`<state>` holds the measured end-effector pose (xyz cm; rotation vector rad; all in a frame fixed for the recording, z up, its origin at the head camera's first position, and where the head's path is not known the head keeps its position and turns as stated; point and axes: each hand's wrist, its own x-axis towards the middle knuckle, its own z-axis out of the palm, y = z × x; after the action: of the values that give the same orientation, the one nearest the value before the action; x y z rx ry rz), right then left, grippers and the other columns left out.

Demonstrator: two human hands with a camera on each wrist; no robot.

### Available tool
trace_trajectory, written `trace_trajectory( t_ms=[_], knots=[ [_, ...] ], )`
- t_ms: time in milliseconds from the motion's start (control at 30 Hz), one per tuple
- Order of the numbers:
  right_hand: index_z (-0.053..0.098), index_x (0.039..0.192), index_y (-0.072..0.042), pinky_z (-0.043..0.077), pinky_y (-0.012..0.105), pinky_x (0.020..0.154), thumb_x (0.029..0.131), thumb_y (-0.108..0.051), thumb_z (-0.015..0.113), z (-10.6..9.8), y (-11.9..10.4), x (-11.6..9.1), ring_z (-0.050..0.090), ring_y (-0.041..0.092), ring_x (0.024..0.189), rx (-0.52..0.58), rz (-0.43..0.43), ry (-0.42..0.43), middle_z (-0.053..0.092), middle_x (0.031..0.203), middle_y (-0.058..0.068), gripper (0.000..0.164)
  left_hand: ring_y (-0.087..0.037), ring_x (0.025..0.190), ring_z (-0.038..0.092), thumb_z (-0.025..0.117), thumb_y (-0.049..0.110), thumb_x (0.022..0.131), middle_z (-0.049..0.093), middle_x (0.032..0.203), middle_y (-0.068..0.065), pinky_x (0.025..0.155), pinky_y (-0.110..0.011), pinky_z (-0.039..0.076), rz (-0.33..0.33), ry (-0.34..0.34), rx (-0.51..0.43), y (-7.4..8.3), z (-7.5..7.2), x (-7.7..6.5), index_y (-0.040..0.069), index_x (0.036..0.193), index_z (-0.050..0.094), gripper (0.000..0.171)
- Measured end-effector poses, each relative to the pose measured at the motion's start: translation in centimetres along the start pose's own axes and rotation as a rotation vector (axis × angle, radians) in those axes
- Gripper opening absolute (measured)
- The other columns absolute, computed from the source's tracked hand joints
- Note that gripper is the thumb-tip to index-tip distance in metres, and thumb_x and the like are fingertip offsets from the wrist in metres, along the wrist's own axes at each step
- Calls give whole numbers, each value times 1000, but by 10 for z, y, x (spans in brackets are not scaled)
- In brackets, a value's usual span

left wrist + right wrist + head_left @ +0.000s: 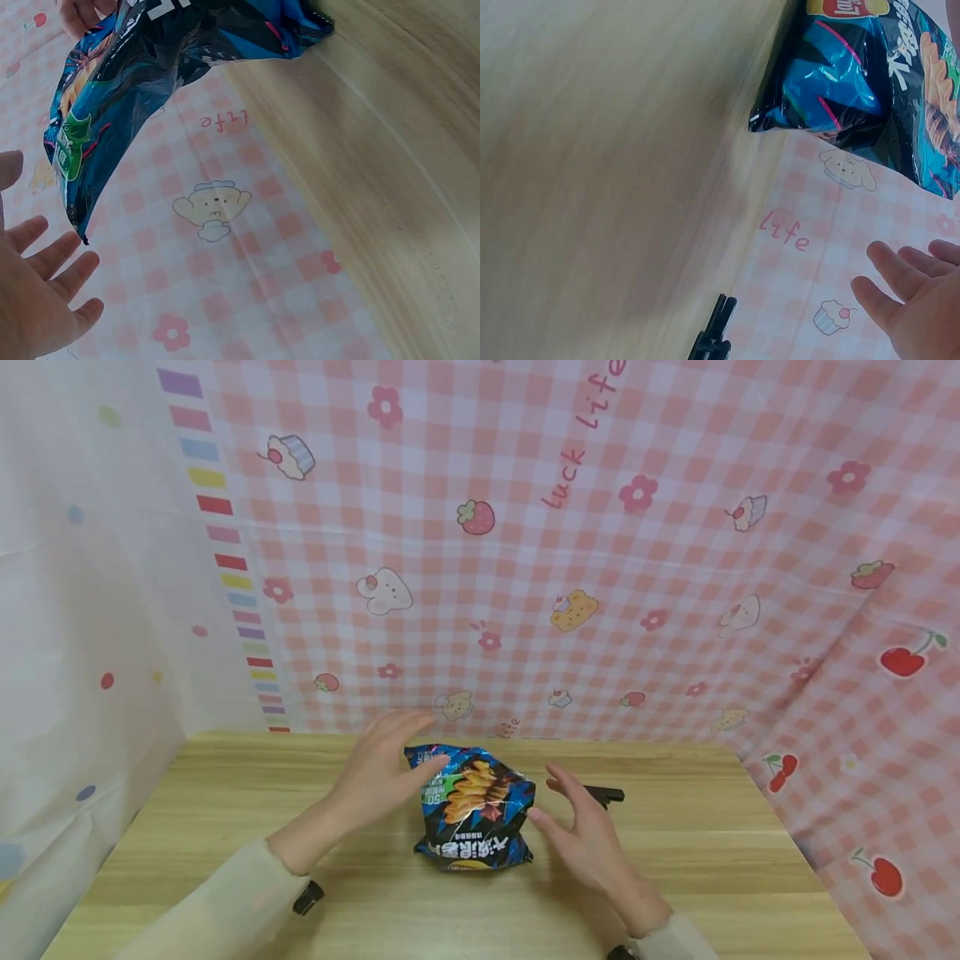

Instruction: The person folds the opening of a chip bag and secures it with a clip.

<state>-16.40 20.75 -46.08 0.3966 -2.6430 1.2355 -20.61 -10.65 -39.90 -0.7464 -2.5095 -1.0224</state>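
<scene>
spread hands (pixel 371 783) (pixel 591 843); snack bag (pixel 477 806) between

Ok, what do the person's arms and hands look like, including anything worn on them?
The left sleeve and right sleeve are pale cream and end short of the hands. A small black piece shows by the left cuff, another by the right. The left hand and right hand are ungloved, with no rings visible.

Bare left grip (pixel 372 781), fingers (pixel 75 277) loosely extended, bare right grip (pixel 592 843), fingers likewise relaxed, thumbs (pixel 431 772) inward, sleeved forearms (pixel 232 902) angled inward.
</scene>
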Motion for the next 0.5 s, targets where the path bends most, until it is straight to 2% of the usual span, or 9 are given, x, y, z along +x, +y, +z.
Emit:
trace_trajectory(
  t_ms=[200, 500],
  knots=[
    [51, 153, -15, 44, 69, 104, 98, -30, 77, 6, -1, 2, 60, 38, 130, 57, -6, 25, 62, 145, 15, 63, -34, 137, 54, 79, 33, 95, 62, 145, -9, 117, -61, 34, 14, -23, -16, 6, 1, 8, 9, 140, 65, 53],
    [59, 144, -9, 48, 61, 105, 94, -15, 80, 14, -6, 6, 66, 35, 119, 163, -3, 50, 64, 142, 15, 54, -33, 135, 57, 77, 33, 97, 65, 142, -9, 114, -57, 42, -31, -114, -42, 12, 5, 14, 11, 138, 67, 48]
  ],
)
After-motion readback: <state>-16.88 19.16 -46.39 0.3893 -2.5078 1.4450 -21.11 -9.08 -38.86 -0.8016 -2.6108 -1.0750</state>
